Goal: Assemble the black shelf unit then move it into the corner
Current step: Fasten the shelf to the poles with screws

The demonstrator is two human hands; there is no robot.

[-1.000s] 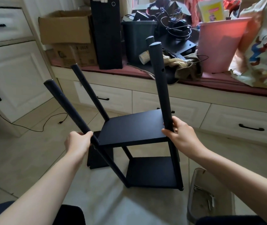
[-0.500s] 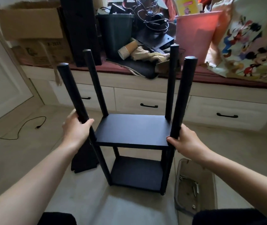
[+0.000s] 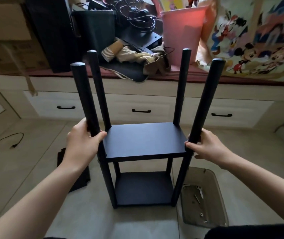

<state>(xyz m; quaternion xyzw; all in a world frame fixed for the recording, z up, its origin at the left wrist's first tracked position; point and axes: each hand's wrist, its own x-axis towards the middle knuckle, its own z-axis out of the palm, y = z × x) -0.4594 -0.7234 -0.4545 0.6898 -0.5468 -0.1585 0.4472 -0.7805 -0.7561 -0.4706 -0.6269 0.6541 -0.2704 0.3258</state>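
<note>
Shelf unit (image 3: 143, 140) now squared upright, both hands (image 3: 82, 144) (image 3: 208, 146) gripping front posts

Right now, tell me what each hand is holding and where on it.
Both hold the black shelf unit. The left hand grips the near left post just above the upper shelf; the right hand grips the near right post at the same height.

Both bare forearms reach forward; the left hand (image 3: 83, 142) and right hand (image 3: 206, 145) each curl around a round black post.
</note>
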